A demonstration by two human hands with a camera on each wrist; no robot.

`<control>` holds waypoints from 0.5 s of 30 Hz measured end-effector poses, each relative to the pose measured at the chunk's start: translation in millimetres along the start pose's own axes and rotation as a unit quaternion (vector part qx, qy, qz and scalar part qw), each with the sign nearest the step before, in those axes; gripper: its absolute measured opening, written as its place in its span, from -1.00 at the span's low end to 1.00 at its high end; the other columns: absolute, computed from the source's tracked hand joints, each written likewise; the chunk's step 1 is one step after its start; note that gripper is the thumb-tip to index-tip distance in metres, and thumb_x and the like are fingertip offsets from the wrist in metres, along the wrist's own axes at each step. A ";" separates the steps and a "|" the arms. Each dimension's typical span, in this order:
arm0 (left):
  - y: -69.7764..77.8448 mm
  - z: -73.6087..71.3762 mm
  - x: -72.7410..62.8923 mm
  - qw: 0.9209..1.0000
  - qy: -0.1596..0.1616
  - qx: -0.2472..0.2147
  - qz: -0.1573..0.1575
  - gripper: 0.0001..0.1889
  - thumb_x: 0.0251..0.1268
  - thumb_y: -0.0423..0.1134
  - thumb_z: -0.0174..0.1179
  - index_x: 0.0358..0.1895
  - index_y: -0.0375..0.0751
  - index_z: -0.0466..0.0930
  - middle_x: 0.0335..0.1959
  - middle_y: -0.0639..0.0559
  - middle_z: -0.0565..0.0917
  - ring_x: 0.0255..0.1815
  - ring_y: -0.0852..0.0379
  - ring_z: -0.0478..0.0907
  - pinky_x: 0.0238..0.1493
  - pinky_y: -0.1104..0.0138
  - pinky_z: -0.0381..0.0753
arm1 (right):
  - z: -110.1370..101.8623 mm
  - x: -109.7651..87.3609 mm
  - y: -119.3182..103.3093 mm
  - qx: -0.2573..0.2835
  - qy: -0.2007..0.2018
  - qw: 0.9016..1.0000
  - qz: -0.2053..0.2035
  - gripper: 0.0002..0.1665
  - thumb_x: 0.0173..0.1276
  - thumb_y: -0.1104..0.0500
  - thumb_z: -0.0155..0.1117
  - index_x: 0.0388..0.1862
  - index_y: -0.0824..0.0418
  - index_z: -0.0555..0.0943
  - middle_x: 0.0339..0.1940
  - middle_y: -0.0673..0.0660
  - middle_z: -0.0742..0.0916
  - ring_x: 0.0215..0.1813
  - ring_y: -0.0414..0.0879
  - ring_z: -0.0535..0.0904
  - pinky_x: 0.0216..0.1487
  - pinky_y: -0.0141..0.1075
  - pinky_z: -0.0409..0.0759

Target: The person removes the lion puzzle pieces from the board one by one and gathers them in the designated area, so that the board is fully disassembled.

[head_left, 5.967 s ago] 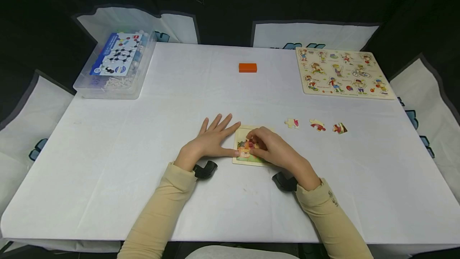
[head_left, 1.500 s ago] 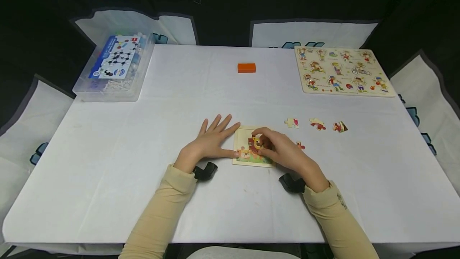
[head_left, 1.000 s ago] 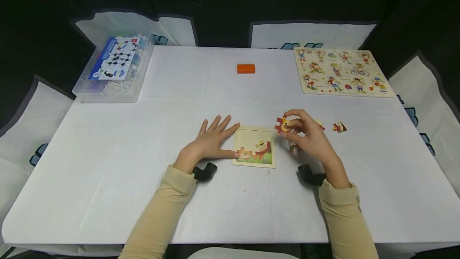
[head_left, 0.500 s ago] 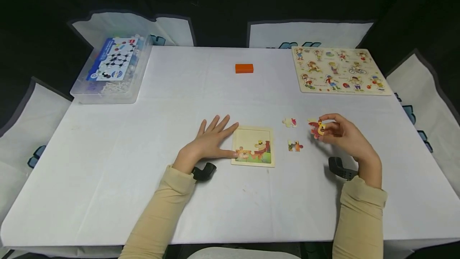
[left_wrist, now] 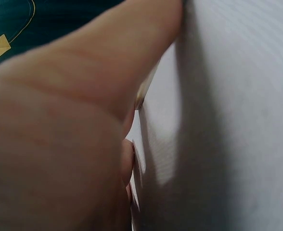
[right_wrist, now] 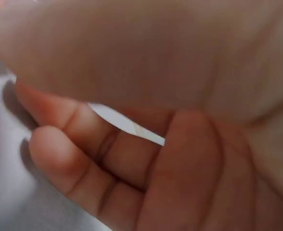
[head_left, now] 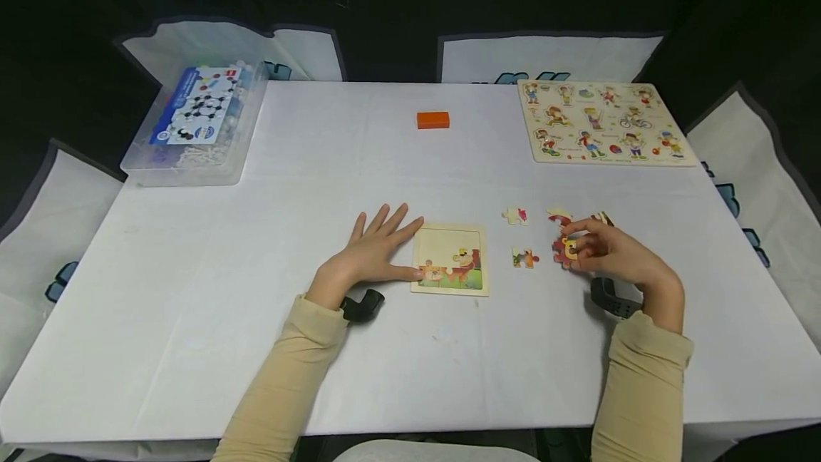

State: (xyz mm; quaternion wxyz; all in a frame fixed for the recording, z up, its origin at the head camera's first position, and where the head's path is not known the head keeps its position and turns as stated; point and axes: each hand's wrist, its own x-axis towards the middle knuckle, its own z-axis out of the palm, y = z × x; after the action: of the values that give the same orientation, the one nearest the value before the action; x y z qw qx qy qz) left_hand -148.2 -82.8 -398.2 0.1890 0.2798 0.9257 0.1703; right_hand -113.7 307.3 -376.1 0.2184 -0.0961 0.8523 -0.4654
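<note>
My left hand (head_left: 368,257) lies spread flat on the table, its thumb and index fingertip at the left edge of a square wooden puzzle tray (head_left: 447,232). Assembled pieces (head_left: 451,275) fill the tray's lower part; its upper part shows bare wood. My right hand (head_left: 618,255) pinches a red jigsaw piece with a yellow bear face (head_left: 564,251), low over or on the table right of the tray. Loose jigsaw pieces lie around: a pale one (head_left: 514,216), an orange and green one (head_left: 525,257), a red and cream one (head_left: 559,216), and one partly hidden behind my right fingers (head_left: 601,218).
A larger wooden board with printed children (head_left: 606,123) lies at the back right. An orange block (head_left: 432,120) is at the back middle. At the back left stands a clear plastic box (head_left: 221,173) with a blue and white booklet (head_left: 199,107) on it.
My right hand has lifted the bear-face piece off the tray, carried it right and brought it down beside the red and cream piece. My left hand has stayed in place.
</note>
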 end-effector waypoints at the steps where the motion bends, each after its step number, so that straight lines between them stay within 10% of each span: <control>1: -0.1 0.1 0.0 1.000 0.000 0.000 0.000 -0.06 0.02 0.30 0.13 0.44 0.14 -0.13 0.45 0.01 -0.27 0.41 -0.02 -0.48 0.26 -0.02 -0.55 | 0.0 -0.1 0.5 -0.009 -0.001 1.000 -0.001 -0.46 0.18 0.38 0.23 0.15 0.37 0.32 -0.22 0.27 0.55 -0.27 -0.15 0.48 -0.31 -0.39 0.50; 7: 0.0 0.4 -0.1 1.000 -0.001 0.001 0.001 -0.07 0.03 0.29 0.13 0.44 0.11 -0.12 0.45 -0.01 -0.26 0.41 -0.04 -0.47 0.26 -0.04 -0.54 | -1.7 -3.6 3.2 -0.074 0.014 0.997 -0.022 -0.39 0.15 0.27 0.31 0.18 0.31 0.35 0.04 0.26 0.48 -0.11 0.00 0.42 -0.22 -0.39 0.46; 15: 0.2 -0.2 -0.5 1.000 -0.001 0.000 0.001 -0.07 0.03 0.29 0.13 0.44 0.13 -0.12 0.45 0.00 -0.27 0.41 -0.03 -0.47 0.26 -0.03 -0.54 | 20.0 16.6 -16.3 -0.069 0.045 0.994 -0.069 -0.55 0.25 0.23 0.22 0.12 0.29 0.44 -0.09 0.24 0.53 -0.29 -0.01 0.50 -0.38 -0.34 0.48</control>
State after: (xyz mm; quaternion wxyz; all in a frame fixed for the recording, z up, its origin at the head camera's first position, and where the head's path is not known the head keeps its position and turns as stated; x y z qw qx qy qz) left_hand -147.8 -83.0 -397.8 0.1900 0.2812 0.9251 0.1706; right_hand -119.9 277.3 -376.7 0.1395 -0.1485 0.8826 -0.4237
